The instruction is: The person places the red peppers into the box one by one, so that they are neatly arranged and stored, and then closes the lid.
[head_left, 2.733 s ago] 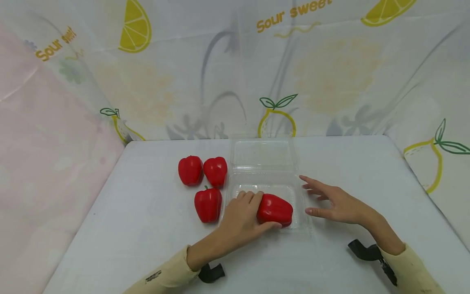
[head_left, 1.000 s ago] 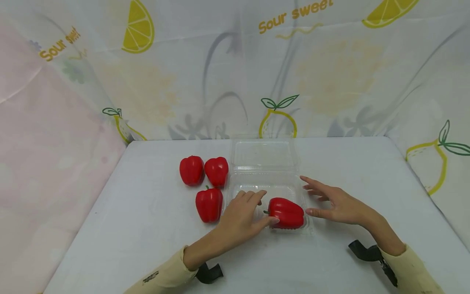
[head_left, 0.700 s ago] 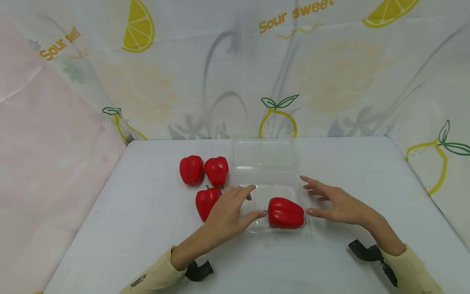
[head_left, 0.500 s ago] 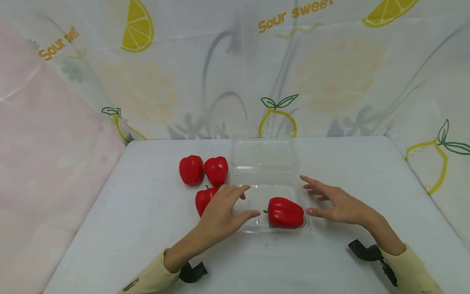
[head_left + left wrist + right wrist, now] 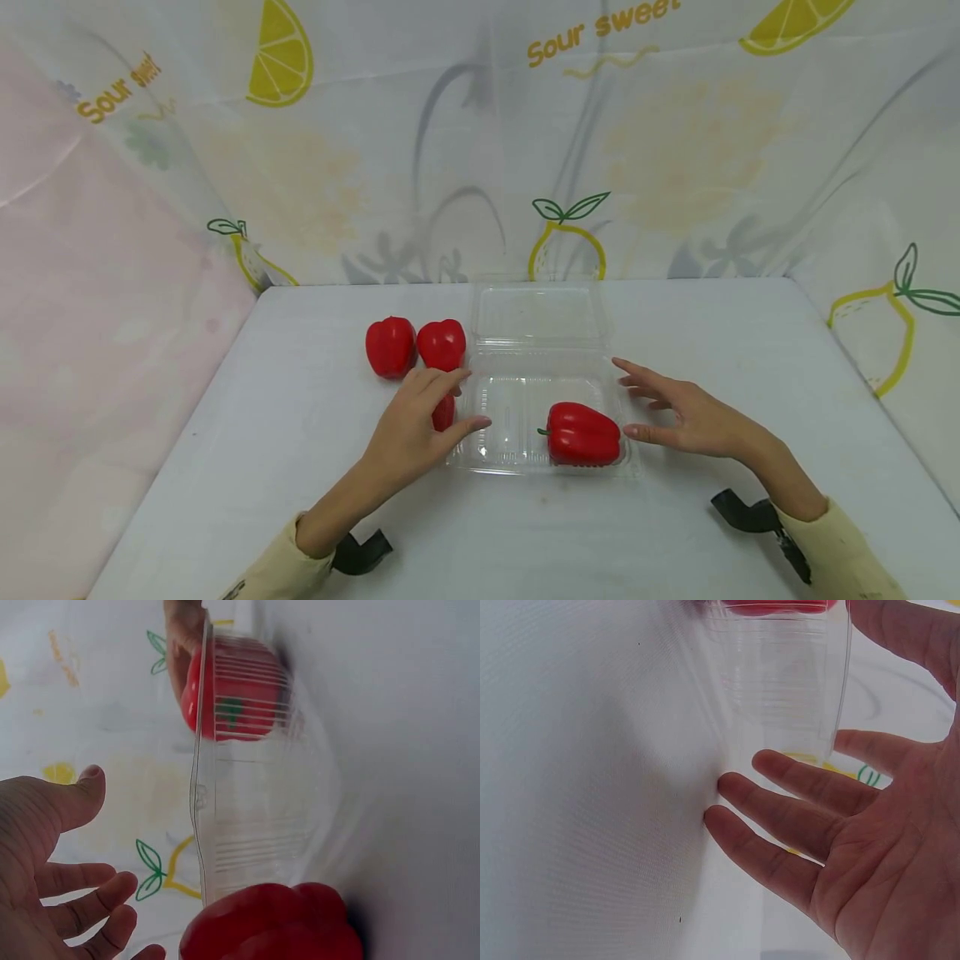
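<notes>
A red bell pepper (image 5: 583, 435) lies on its side in the right part of a clear plastic clamshell container (image 5: 504, 462), its green stem pointing left. My left hand (image 5: 408, 429) is over a second bell pepper (image 5: 443, 412) just left of the container and hides most of it. In the left wrist view the fingers (image 5: 90, 904) are relaxed and apart from that pepper (image 5: 274, 926). At the container's right side my right hand (image 5: 686, 412) is spread, with fingertips (image 5: 731, 784) close to its wall and nothing held.
Two more bell peppers, one farther left (image 5: 390, 347) and one by the container (image 5: 442, 344), sit behind my left hand. The container's lid (image 5: 538, 312) lies folded back toward the printed cloth backdrop (image 5: 450, 142). All stand on a white table (image 5: 285, 400).
My left hand has let go of the bell pepper in the container, after that pepper shifted right, and has moved left over the nearest loose pepper. My right hand has stayed in place.
</notes>
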Motion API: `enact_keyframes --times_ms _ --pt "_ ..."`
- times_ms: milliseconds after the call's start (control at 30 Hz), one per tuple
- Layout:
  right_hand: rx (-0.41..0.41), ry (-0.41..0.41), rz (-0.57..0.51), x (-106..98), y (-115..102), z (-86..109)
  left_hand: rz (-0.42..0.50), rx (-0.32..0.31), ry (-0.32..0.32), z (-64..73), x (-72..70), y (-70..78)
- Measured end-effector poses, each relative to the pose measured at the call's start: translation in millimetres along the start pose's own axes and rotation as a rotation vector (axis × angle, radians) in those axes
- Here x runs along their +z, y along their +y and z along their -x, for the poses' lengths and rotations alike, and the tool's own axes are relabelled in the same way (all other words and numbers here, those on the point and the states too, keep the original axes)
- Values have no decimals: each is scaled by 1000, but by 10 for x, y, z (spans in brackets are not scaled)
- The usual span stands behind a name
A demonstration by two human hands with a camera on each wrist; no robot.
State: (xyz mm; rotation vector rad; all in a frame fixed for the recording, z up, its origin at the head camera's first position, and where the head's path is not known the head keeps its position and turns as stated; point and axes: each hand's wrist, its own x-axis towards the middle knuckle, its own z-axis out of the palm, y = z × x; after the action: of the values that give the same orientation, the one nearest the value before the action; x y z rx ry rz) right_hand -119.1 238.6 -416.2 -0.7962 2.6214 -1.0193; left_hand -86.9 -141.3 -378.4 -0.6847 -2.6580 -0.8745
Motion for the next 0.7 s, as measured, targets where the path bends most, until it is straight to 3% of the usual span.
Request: enact_keyframes --times_ms 267,700 --pt "8 -8 -2 -7 1 8 -22 -16 63 32 -126 -218" --pt "14 -5 -5 6 12 5 -22 -88 40 100 -208 -469"
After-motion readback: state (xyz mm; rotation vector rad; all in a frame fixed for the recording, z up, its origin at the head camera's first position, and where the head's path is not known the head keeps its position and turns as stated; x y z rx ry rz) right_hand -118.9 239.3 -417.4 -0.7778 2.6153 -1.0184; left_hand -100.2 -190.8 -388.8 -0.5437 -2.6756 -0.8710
